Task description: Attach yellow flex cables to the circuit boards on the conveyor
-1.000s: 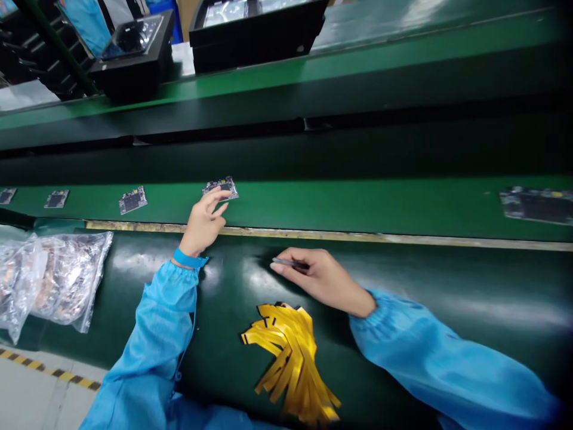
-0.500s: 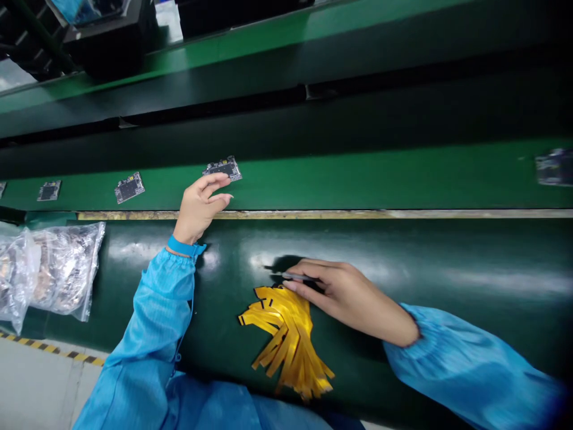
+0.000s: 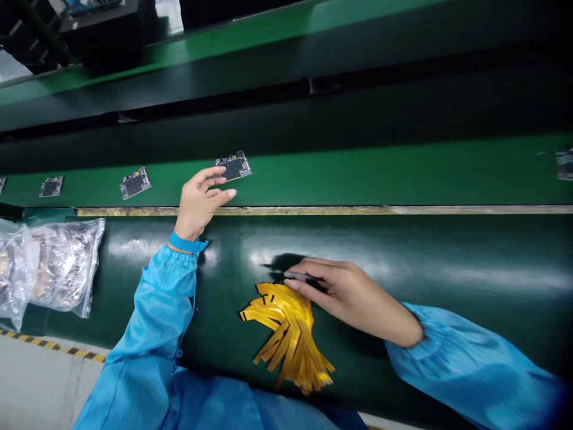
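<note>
My left hand (image 3: 199, 200) reaches over the green belt, fingers spread and curved, with nothing gripped between thumb and fingers. Its fingertips overlap the near left edge of a circuit board (image 3: 237, 167) lying flat on the belt; whether they touch it I cannot tell. In my right hand (image 3: 342, 286), thumb and fingers pinch a slim grey tool that looks like tweezers (image 3: 298, 275), its dark tip pointing left. Just below that tip, a fanned pile of yellow flex cables (image 3: 289, 334) rests on the dark green surface.
More circuit boards lie on the belt, one (image 3: 135, 183) left of my hand and another (image 3: 564, 164) at the right edge. Clear plastic bags (image 3: 67, 266) of parts sit at the left. A pale strip (image 3: 358, 210) separates belt and work surface. Black boxes (image 3: 107, 36) stand behind.
The boards on the left and middle have shifted slightly right, and the rightmost has moved further out of view. My left fingers have spread a little. My right hand has barely moved.
</note>
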Demonstrator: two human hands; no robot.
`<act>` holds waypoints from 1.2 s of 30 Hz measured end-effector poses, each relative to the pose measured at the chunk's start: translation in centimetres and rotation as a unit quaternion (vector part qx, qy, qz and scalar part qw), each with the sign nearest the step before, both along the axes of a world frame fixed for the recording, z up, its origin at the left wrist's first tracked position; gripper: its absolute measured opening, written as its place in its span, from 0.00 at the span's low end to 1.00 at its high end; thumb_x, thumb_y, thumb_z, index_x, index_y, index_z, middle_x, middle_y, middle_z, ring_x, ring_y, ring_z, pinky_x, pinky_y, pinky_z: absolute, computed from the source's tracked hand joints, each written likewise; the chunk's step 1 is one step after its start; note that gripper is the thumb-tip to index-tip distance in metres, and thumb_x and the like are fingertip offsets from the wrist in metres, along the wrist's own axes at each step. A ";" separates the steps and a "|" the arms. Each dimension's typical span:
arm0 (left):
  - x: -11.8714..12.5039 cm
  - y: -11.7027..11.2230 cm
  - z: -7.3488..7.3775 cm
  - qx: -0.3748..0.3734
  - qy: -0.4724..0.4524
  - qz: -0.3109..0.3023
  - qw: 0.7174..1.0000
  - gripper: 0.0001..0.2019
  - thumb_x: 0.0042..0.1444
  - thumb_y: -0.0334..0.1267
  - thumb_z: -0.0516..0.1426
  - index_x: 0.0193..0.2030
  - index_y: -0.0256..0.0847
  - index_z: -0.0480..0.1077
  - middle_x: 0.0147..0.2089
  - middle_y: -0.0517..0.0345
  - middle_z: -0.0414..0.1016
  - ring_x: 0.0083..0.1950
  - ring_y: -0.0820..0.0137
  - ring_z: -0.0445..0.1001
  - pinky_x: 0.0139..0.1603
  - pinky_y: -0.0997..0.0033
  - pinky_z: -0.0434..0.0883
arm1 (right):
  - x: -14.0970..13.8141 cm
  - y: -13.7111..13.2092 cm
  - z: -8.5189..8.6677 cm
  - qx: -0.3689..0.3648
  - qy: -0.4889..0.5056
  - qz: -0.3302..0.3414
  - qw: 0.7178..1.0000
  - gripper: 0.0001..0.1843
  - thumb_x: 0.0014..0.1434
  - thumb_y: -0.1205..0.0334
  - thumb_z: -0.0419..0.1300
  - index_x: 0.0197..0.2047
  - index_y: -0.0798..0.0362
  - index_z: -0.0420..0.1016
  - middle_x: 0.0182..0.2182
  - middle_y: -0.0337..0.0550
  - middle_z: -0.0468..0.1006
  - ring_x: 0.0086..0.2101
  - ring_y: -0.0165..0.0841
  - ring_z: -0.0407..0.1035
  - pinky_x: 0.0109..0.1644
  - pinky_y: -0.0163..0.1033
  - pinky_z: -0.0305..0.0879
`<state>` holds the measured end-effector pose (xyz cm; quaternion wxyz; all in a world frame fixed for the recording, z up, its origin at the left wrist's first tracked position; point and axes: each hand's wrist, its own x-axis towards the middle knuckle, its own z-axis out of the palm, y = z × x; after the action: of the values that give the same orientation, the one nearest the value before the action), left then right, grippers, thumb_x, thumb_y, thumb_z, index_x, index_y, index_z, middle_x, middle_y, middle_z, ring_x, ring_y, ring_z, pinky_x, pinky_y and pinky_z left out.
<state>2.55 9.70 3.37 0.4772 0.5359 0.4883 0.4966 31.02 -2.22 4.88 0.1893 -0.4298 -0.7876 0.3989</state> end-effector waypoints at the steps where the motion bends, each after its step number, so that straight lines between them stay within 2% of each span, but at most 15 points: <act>1: 0.0 0.1 -0.1 0.013 0.016 0.003 1.000 0.19 0.52 0.35 0.69 0.51 0.43 0.76 0.57 0.51 0.77 0.56 0.63 0.77 0.49 0.66 0.78 | 0.0 0.0 0.0 0.002 0.001 0.000 1.000 0.12 0.72 0.55 0.58 0.43 0.48 0.83 0.37 0.43 0.86 0.32 0.35 0.80 0.32 0.36 0.73; 5: 0.0 0.3 -0.6 0.100 0.130 0.036 0.986 0.03 0.58 0.30 0.60 0.37 0.40 0.75 0.51 0.52 0.77 0.54 0.65 0.77 0.49 0.65 0.76 | 0.1 0.1 0.1 0.024 0.008 -0.003 1.000 0.11 0.71 0.59 0.58 0.43 0.49 0.82 0.37 0.44 0.85 0.33 0.35 0.80 0.33 0.36 0.73; 7: 0.0 0.2 -0.5 0.135 0.199 0.046 0.970 0.07 0.62 0.30 0.58 0.32 0.40 0.74 0.50 0.52 0.76 0.53 0.65 0.77 0.49 0.65 0.75 | 0.2 0.2 0.2 0.042 0.014 -0.004 0.999 0.11 0.71 0.62 0.57 0.43 0.49 0.82 0.39 0.45 0.85 0.33 0.34 0.79 0.34 0.35 0.73; 10: 0.2 0.0 -0.1 0.161 0.274 0.053 0.947 0.14 0.69 0.37 0.58 0.29 0.40 0.73 0.47 0.54 0.77 0.51 0.65 0.76 0.51 0.63 0.74 | 0.2 0.0 0.3 0.059 0.013 0.006 0.998 0.12 0.69 0.66 0.56 0.43 0.50 0.81 0.40 0.46 0.84 0.31 0.32 0.78 0.32 0.35 0.72; 12: 0.3 -0.3 0.1 0.176 0.297 0.055 0.937 0.15 0.72 0.41 0.57 0.32 0.42 0.75 0.45 0.54 0.77 0.50 0.65 0.76 0.53 0.62 0.73 | 0.1 -0.2 0.3 0.061 -0.001 0.013 0.998 0.11 0.70 0.65 0.56 0.43 0.50 0.82 0.39 0.46 0.84 0.31 0.32 0.78 0.33 0.35 0.72; 14: 0.5 -0.4 0.0 0.186 0.304 0.047 0.933 0.10 0.73 0.41 0.56 0.43 0.44 0.78 0.46 0.53 0.78 0.48 0.65 0.75 0.50 0.64 0.73 | -0.1 -0.5 0.2 0.063 -0.020 0.017 0.998 0.10 0.71 0.63 0.57 0.44 0.50 0.82 0.39 0.45 0.85 0.33 0.34 0.80 0.35 0.36 0.72; 16: 0.7 -0.5 -0.3 0.180 0.303 0.032 0.935 0.11 0.73 0.41 0.54 0.54 0.46 0.77 0.47 0.53 0.79 0.45 0.66 0.75 0.45 0.67 0.73 | -0.4 -0.8 0.0 0.071 -0.038 0.025 0.996 0.10 0.72 0.60 0.59 0.45 0.51 0.82 0.39 0.45 0.85 0.34 0.35 0.80 0.36 0.36 0.72; 17: 0.8 -0.6 -0.5 0.172 0.303 0.030 0.937 0.12 0.74 0.42 0.53 0.55 0.46 0.77 0.45 0.54 0.79 0.42 0.67 0.75 0.42 0.68 0.72 | -0.6 -0.9 -0.1 0.078 -0.048 0.032 0.995 0.10 0.72 0.59 0.59 0.45 0.51 0.82 0.39 0.45 0.85 0.34 0.35 0.80 0.36 0.36 0.71; 19: 0.9 -0.6 -0.8 0.154 0.308 0.035 0.938 0.13 0.74 0.43 0.53 0.51 0.44 0.78 0.38 0.56 0.78 0.37 0.69 0.74 0.39 0.69 0.71 | -1.1 -1.1 -0.5 0.097 -0.077 0.049 0.991 0.10 0.72 0.58 0.60 0.46 0.51 0.83 0.41 0.45 0.85 0.32 0.34 0.80 0.34 0.37 0.69; 21: 0.8 -0.6 -1.0 0.145 0.317 0.042 0.936 0.13 0.74 0.43 0.53 0.50 0.43 0.78 0.36 0.57 0.77 0.35 0.69 0.73 0.39 0.69 0.71 | -1.6 -1.2 -0.9 0.117 -0.113 0.061 0.985 0.09 0.71 0.57 0.62 0.46 0.51 0.83 0.42 0.44 0.85 0.31 0.34 0.79 0.32 0.38 0.67; 25: 0.2 -0.5 -0.9 0.160 0.337 0.029 0.927 0.14 0.70 0.39 0.56 0.60 0.44 0.74 0.50 0.52 0.79 0.46 0.66 0.76 0.46 0.67 0.75 | -2.7 -1.2 -1.4 0.110 -0.141 0.076 0.981 0.06 0.69 0.59 0.64 0.41 0.50 0.82 0.38 0.42 0.83 0.29 0.33 0.77 0.30 0.38 0.61; 30: 0.2 0.4 -0.3 0.157 0.402 -0.012 0.902 0.09 0.67 0.37 0.58 0.51 0.43 0.77 0.52 0.51 0.79 0.53 0.60 0.76 0.55 0.60 0.76 | -2.9 -0.7 -1.4 0.051 -0.055 0.075 0.994 0.09 0.72 0.60 0.62 0.40 0.49 0.82 0.36 0.40 0.83 0.29 0.31 0.76 0.31 0.37 0.63; 33: 1.3 2.2 0.1 0.152 0.463 -0.041 0.872 0.09 0.66 0.36 0.59 0.51 0.42 0.77 0.54 0.49 0.78 0.56 0.56 0.75 0.59 0.56 0.74 | -2.5 -0.5 -1.4 0.038 0.000 0.072 0.997 0.13 0.74 0.61 0.58 0.43 0.47 0.86 0.39 0.41 0.84 0.30 0.31 0.78 0.32 0.36 0.65; 36: 3.2 4.8 0.5 0.143 0.525 -0.085 0.834 0.14 0.63 0.35 0.62 0.55 0.40 0.77 0.58 0.45 0.75 0.61 0.51 0.72 0.60 0.53 0.72 | -2.1 -0.1 -1.1 0.012 0.046 0.044 0.998 0.15 0.74 0.60 0.57 0.44 0.46 0.87 0.42 0.44 0.85 0.31 0.31 0.78 0.34 0.36 0.70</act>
<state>5.71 14.52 3.90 0.1076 0.8179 0.5416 0.1618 28.87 -2.35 3.80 0.2132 -0.3735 -0.8008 0.4169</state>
